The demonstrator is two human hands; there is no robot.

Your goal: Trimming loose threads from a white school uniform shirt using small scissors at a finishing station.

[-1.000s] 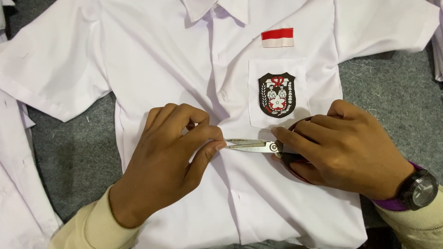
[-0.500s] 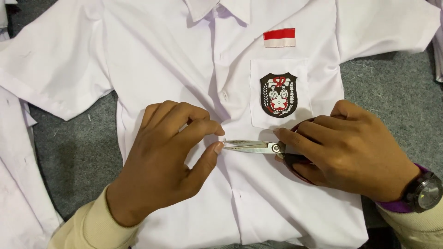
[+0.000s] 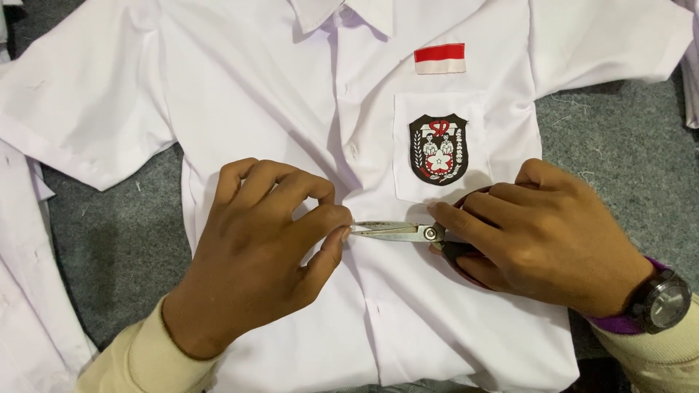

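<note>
A white short-sleeved shirt [image 3: 291, 94] lies flat, front up, with a dark embroidered badge [image 3: 437, 148] on its chest pocket and a small red and white patch [image 3: 440, 58] above. My right hand [image 3: 542, 233] grips small metal scissors [image 3: 397, 232] by dark handles, blades pointing left along the button placket. My left hand [image 3: 262, 247] rests on the shirt, thumb and forefinger pinched at the blade tips; what they pinch is too small to see.
The shirt lies on grey carpet [image 3: 626, 167]. More white cloth [image 3: 22, 291] sits at the left edge and another piece at the far right edge [image 3: 690, 80]. A dark wristwatch [image 3: 661, 306] with a purple band is on my right wrist.
Both hands stay in nearly the same place on the shirt. My left thumb and forefinger have closed a little tighter at the scissor tips.
</note>
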